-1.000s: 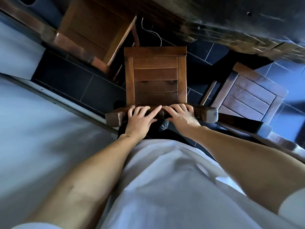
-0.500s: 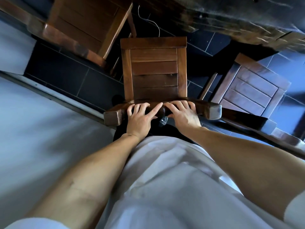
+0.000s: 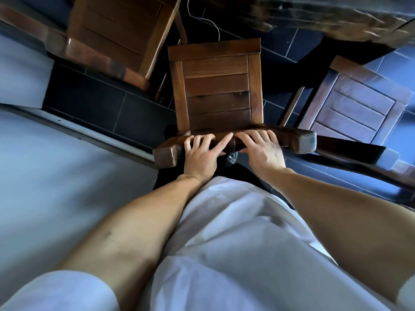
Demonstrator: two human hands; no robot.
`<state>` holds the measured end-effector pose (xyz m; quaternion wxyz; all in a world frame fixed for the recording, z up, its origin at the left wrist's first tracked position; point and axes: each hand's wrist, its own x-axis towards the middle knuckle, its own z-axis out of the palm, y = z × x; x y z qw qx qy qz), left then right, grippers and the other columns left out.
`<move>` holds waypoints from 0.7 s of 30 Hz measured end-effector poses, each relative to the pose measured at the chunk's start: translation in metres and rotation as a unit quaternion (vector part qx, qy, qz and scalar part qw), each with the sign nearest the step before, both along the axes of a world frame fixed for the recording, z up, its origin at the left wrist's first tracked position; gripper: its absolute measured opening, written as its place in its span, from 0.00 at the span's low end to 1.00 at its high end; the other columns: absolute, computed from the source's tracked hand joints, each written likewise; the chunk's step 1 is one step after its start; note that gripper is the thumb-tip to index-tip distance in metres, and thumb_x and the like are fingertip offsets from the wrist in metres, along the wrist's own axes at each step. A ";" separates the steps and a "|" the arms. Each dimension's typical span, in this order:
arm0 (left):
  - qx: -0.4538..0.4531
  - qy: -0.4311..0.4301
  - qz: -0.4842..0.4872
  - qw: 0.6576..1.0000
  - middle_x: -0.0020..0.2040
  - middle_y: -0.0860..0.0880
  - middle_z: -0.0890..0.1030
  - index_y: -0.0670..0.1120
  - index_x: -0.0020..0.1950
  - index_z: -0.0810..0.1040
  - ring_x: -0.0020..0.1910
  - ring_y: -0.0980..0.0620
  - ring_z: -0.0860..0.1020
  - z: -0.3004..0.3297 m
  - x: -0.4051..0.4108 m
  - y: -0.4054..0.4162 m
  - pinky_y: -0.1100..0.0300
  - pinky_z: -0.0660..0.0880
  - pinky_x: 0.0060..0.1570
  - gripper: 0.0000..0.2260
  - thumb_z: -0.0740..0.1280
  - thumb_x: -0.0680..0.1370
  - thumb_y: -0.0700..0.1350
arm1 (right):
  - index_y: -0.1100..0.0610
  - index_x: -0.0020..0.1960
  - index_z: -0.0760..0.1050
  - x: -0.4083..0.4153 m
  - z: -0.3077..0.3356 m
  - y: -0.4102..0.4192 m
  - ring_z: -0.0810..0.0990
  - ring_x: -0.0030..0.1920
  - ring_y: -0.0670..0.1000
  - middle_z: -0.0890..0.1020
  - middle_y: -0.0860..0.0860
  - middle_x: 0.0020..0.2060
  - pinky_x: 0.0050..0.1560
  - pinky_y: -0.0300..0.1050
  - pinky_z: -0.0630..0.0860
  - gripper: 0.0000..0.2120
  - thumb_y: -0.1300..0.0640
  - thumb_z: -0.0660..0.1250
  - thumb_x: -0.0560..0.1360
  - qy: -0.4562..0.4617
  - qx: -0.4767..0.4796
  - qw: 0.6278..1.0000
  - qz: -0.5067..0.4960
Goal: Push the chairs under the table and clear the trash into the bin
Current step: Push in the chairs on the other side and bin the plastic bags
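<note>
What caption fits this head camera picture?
Both hands, left and right, grip the middle chair's backrest facing the table.

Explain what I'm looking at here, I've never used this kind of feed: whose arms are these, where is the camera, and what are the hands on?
There is no machine here. A person wears one wide-angle camera on the head, and it looks forward and down, so you see their own forearms and pale clothing at the bottom. This is the only view. The left hand and right hand both lie on the top rail of the middle chair, fingers curled over its edge, side by side. That wooden chair has a slatted seat and stands on dark floor tiles. Its far edge points toward the dark wooden table at the top, and the seat is not yet under it. A second chair stands to the left and a third chair to the right. No trash or bin shows in this picture.
</note>
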<state>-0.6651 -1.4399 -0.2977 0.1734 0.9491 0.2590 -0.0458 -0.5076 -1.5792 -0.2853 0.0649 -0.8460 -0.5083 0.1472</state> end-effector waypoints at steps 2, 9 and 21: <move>0.008 -0.004 -0.011 1.000 0.61 0.49 0.77 0.63 0.77 0.65 0.61 0.43 0.72 -0.001 -0.001 0.007 0.43 0.60 0.65 0.23 0.62 0.82 0.50 | 0.52 0.69 0.73 -0.004 0.000 0.004 0.76 0.61 0.56 0.79 0.50 0.61 0.63 0.50 0.66 0.21 0.58 0.70 0.77 -0.002 -0.003 1.000 -0.014; 0.026 -0.010 -0.066 0.997 0.61 0.49 0.78 0.62 0.76 0.67 0.61 0.43 0.74 -0.001 0.001 0.063 0.43 0.63 0.63 0.21 0.57 0.82 0.52 | 0.51 0.70 0.72 -0.022 0.004 0.043 0.75 0.62 0.56 0.79 0.51 0.62 0.65 0.50 0.64 0.19 0.54 0.65 0.80 0.006 -0.010 0.997 -0.080; 0.032 -0.022 -0.167 0.985 0.58 0.49 0.79 0.64 0.76 0.66 0.56 0.43 0.76 0.001 0.010 0.145 0.43 0.65 0.59 0.21 0.59 0.82 0.53 | 0.53 0.69 0.73 -0.042 0.007 0.101 0.75 0.62 0.58 0.79 0.52 0.62 0.65 0.54 0.66 0.19 0.56 0.66 0.79 0.008 -0.008 0.988 -0.155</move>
